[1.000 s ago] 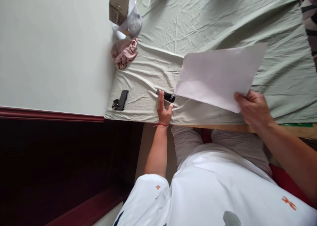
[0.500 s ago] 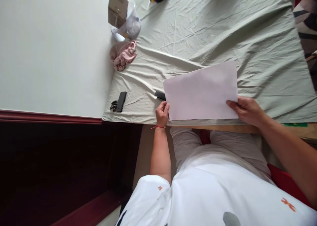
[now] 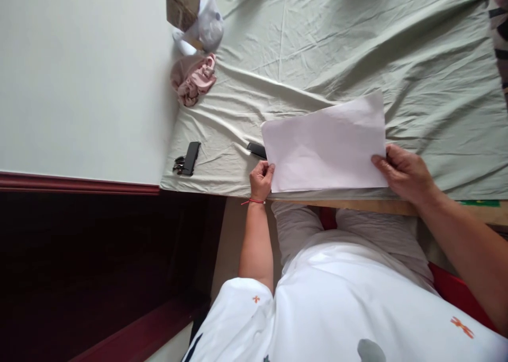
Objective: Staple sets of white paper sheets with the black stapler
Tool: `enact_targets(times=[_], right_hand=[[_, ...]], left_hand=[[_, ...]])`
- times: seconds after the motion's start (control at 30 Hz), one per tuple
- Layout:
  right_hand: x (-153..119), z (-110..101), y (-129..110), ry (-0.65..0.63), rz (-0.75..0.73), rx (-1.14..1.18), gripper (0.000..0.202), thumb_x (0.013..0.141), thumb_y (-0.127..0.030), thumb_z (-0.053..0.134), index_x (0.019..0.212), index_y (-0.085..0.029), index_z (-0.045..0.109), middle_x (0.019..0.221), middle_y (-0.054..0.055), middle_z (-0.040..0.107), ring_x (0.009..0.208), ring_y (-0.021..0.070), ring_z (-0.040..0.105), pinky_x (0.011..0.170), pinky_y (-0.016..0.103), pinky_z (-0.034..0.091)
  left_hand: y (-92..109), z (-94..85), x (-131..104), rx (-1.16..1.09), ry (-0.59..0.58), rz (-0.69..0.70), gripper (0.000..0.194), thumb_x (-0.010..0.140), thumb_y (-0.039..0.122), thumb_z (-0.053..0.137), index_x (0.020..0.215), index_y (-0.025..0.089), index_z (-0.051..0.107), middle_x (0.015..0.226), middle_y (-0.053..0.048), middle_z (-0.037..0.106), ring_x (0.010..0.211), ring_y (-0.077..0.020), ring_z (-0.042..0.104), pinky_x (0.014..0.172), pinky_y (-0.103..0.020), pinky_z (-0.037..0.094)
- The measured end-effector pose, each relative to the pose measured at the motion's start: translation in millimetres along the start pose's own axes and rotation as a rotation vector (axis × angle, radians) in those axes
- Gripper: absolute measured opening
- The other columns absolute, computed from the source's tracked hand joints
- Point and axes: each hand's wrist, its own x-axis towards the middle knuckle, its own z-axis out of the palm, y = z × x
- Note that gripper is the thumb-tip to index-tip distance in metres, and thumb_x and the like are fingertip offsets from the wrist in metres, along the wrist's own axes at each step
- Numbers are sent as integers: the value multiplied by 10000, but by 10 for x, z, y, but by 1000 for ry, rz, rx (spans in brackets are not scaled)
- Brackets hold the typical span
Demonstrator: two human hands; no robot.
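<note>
A white sheet of paper (image 3: 325, 147) is held up over the near edge of the cloth, its right end raised higher than its left. My left hand (image 3: 262, 180) pinches its lower left edge between thumb and fingers. At the right edge, my right hand (image 3: 405, 171) grips the paper, thumb on top and fingers behind. Whether it is one sheet or several stacked, I cannot tell. Just left of the paper lies a dark flat object (image 3: 256, 150), partly hidden under it.
A wrinkled pale green cloth (image 3: 309, 44) covers the table. On its left lie a black case with keys (image 3: 190, 158), a bunched pink cloth (image 3: 195, 80), a plastic bag (image 3: 210, 28) and a cardboard box (image 3: 182, 3). A white wall (image 3: 79, 76) borders the left side.
My right hand has moved slightly right and up with the paper's right edge, and the sheet now shows slight ripples. My left hand keeps its pinch. The view has shifted a little.
</note>
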Motion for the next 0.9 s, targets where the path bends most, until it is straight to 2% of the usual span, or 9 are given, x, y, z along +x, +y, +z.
enact_targets(times=[0.07, 0.13, 0.27, 0.33, 0.53, 0.63, 0.73, 0.9], right_hand=[[-7, -5, -5, 3, -72, -106, 247, 862, -393, 702, 750, -231, 553, 682, -8, 516, 667, 138, 403, 631, 292, 314], [-12, -2, 0, 41, -72, -92, 274, 892, -414, 667, 744, -237, 518, 675, -6, 499, 648, 137, 376, 624, 301, 308], [8, 18, 63, 122, -45, 61, 200, 916, -438, 639, 876, -247, 601, 754, 3, 579, 670, 140, 414, 635, 294, 335], [31, 26, 115, 141, -82, 78, 200, 913, -434, 639, 933, -235, 635, 808, 4, 617, 710, 141, 464, 666, 285, 364], [71, 27, 201, 154, -155, 15, 235, 928, -422, 611, 991, -206, 674, 839, -6, 647, 724, 131, 504, 696, 281, 391], [75, 30, 195, 193, -150, 19, 213, 913, -411, 630, 917, -200, 658, 783, -13, 621, 697, 122, 483, 663, 276, 372], [83, 37, 176, 207, -144, 99, 234, 896, -432, 644, 888, -198, 644, 770, -10, 614, 698, 125, 483, 658, 275, 382], [87, 46, 150, 213, -167, 80, 266, 893, -457, 651, 949, -199, 682, 805, 5, 647, 748, 147, 532, 705, 290, 432]], left_hand=[[16, -8, -3, 15, 23, -12, 327, 889, 499, 648, 776, 195, 604, 672, 32, 476, 616, -110, 421, 608, -229, 356], [24, -21, -12, -32, 14, -35, 360, 887, 533, 646, 769, 195, 608, 651, 35, 454, 591, -110, 396, 581, -236, 338], [32, -46, -31, -173, -131, -37, 333, 849, 514, 700, 871, 184, 662, 673, 32, 509, 576, -104, 405, 568, -240, 338], [42, -47, -31, -154, -163, 6, 319, 827, 484, 738, 834, 175, 657, 667, 32, 508, 586, -99, 403, 574, -240, 332], [66, -27, -14, -45, -78, 53, 457, 895, 561, 661, 666, 184, 540, 572, 54, 366, 545, -93, 306, 541, -261, 263], [56, -48, -20, -51, -121, 54, 509, 907, 608, 624, 643, 189, 507, 557, 50, 368, 539, -96, 311, 541, -267, 264], [40, -72, -27, -80, -204, 55, 463, 877, 604, 665, 708, 185, 564, 593, 44, 416, 561, -100, 344, 556, -264, 280], [40, -61, -22, -40, -170, 64, 469, 883, 556, 673, 644, 190, 503, 567, 49, 394, 547, -98, 351, 549, -264, 279]])
